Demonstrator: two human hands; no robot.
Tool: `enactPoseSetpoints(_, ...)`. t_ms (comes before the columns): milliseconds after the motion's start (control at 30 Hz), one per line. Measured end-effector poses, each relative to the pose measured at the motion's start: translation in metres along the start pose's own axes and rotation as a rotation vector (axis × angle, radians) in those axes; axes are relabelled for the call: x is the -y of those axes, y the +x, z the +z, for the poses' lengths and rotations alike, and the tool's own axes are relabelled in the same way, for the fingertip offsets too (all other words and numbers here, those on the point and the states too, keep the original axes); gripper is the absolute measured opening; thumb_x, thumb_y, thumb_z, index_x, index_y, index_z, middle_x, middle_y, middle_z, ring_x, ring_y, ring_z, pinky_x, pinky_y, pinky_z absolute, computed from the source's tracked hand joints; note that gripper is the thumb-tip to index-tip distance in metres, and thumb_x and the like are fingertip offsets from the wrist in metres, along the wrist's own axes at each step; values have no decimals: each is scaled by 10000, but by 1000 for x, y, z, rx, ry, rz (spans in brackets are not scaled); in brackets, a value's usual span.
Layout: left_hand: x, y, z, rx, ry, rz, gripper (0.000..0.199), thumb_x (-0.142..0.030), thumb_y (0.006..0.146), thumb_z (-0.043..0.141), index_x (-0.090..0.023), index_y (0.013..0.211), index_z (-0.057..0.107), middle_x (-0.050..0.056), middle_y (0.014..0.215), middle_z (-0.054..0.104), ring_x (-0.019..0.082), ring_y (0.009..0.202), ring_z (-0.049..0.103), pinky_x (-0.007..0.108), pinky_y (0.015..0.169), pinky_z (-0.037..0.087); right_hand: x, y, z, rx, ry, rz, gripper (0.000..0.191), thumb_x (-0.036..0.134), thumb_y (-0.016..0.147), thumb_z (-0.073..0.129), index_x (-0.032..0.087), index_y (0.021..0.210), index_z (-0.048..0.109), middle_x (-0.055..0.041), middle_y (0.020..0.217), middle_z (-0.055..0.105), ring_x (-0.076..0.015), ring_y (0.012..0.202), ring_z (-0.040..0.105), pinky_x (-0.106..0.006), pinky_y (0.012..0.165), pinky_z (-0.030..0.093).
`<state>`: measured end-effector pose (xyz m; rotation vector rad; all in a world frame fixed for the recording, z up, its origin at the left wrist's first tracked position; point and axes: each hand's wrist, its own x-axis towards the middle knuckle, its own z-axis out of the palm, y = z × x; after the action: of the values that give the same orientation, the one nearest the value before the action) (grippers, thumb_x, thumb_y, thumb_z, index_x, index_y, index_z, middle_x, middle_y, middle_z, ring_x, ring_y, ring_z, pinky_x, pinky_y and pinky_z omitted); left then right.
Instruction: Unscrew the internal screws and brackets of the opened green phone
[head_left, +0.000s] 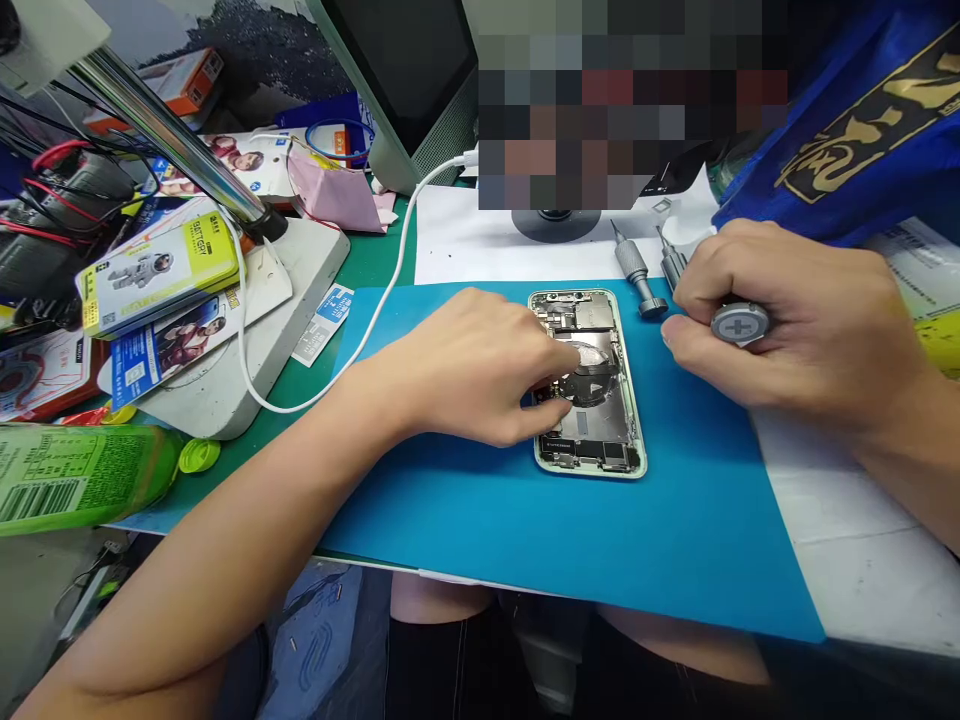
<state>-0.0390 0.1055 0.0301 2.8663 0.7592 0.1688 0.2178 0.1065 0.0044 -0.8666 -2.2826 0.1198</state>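
An opened phone (600, 420) with its inner parts showing lies on the blue mat (480, 530). My left hand (487, 370) reaches over its left side, with thumb and index finger apart above the dark round part in the middle; nothing shows between them. To the right of the phone, my right hand (802, 330) is closed around a grey screwdriver (740, 323), whose cross-marked end cap faces me. Another grey screwdriver (636, 270) lies between the phone and my right hand, across the mat's back edge.
A white cable (397, 260) loops left of the mat. Further left are a yellow battery box (161, 270) on a white device (300, 270), and a green bottle (82, 475). A monitor (409, 70) is behind; a blue bag (840, 110) is back right.
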Motion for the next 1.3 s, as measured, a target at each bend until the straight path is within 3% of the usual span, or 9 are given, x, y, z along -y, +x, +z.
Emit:
enactPoseSetpoints(67, 0, -2, -2, -8, -72, 21, 120, -250, 877, 610, -205, 791, 680, -23, 618, 601, 131, 531, 448, 355, 524, 220, 0, 0, 1, -2, -6, 6, 247, 121, 904, 589, 229, 757, 423, 16, 732, 481, -132, 686, 446, -353, 683, 366)
enactPoseSetpoints(167, -1, -3, -4, 31, -236, 74, 231, -172, 858, 567, -237, 936, 774, -27, 749, 723, 142, 651, 601, 337, 574, 336, 0, -1, 2, 0, -11, 17, 234, 131, 906, 592, 227, 763, 434, 18, 739, 491, -127, 699, 463, -347, 677, 370)
enactPoseSetpoints(400, -2, -1, 1, 84, -350, 85, 316, -111, 795, 526, -224, 881, 809, -18, 849, 793, 169, 743, 696, 320, 656, 461, -1, -3, 2, -1, -16, 38, 215, 150, 901, 604, 222, 762, 456, 19, 752, 504, -112, 691, 458, -340, 668, 370)
enactPoseSetpoints(767, -2, 1, 0, 78, -399, 94, 273, -88, 797, 501, -208, 860, 739, -18, 785, 728, 142, 669, 599, 324, 615, 414, 2, -6, -2, 16, -39, 113, 203, 168, 911, 601, 244, 769, 478, 4, 779, 529, -141, 720, 492, -392, 690, 378)
enactPoseSetpoints(1000, -1, -1, -4, 80, -409, 42, 130, -108, 799, 569, -206, 809, 654, -28, 718, 631, 127, 617, 485, 322, 592, 359, 10, -5, -2, 17, -39, 179, 202, 163, 920, 585, 244, 764, 485, -7, 814, 541, -142, 754, 507, -397, 725, 381)
enactPoseSetpoints(1300, 6, 2, -4, 149, -491, -6, 115, -213, 928, 678, -202, 814, 678, -34, 713, 637, 109, 617, 539, 255, 563, 372, -4, -6, 1, 28, -3, 178, 179, 275, 903, 597, 241, 757, 500, -19, 811, 563, -151, 759, 537, -407, 733, 399)
